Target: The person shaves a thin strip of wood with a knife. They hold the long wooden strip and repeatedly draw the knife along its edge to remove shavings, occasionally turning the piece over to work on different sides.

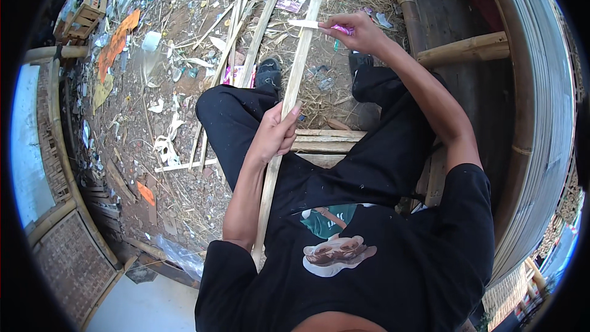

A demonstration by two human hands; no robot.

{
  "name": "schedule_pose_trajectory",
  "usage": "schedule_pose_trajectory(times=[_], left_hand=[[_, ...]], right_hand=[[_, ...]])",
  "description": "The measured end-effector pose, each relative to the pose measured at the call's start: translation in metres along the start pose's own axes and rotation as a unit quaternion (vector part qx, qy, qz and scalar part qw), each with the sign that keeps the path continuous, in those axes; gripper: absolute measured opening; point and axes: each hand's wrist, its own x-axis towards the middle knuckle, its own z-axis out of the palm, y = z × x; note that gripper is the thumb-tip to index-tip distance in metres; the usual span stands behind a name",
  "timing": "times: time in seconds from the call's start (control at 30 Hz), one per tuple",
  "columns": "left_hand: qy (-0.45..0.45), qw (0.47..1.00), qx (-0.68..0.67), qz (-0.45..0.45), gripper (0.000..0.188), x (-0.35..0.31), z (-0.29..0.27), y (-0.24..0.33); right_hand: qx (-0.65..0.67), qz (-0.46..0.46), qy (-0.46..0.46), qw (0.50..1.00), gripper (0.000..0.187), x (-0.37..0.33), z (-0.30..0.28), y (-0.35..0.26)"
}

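Note:
A long pale strip of wood or bamboo (300, 55) slants from beside my left hip, between my knees, out over the littered ground. My left hand (275, 131) is wrapped round its middle, thumb along the upper face. Toward its far end, my right hand (361, 33) grips a knife (303, 24) by its pink handle. The pale blade lies across the strip and points left; whether it is cutting in, I cannot tell. My right arm is stretched forward.
Several more strips (260, 34) lie left of my dark shoe (268, 75). Wooden slats (329, 141) run between my legs. A wooden crate (90, 1) stands far left. Bamboo poles (522, 110) border the right side. Orange scraps (117, 46) and plastic litter cover the dirt.

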Motion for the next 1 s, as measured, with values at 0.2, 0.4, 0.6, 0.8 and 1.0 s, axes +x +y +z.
schedule_pose_trajectory(times=[0.2, 0.4, 0.6, 0.8, 1.0], left_hand=[[0.006, 1.000, 0.016, 0.001, 0.021, 0.007, 0.002, 0.001], [-0.014, 1.000, -0.015, 0.012, 0.021, 0.006, -0.002, -0.002], [-0.009, 1.000, -0.024, 0.006, 0.023, 0.003, 0.000, 0.001], [-0.012, 0.999, -0.032, -0.010, 0.021, -0.004, -0.004, 0.001], [-0.010, 0.999, -0.048, 0.002, 0.020, 0.000, -0.003, 0.002]], right_hand=[[0.061, -0.045, -0.063, 0.995, 0.014, -0.025, 0.034, -0.051], [0.094, -0.082, -0.043, 0.991, 0.016, -0.025, 0.041, -0.046], [0.102, -0.067, -0.066, 0.990, 0.014, -0.020, 0.035, -0.052], [0.073, -0.072, -0.056, 0.993, 0.014, -0.022, 0.023, -0.033], [0.055, -0.058, 0.025, 0.997, 0.012, -0.031, 0.024, -0.036]])
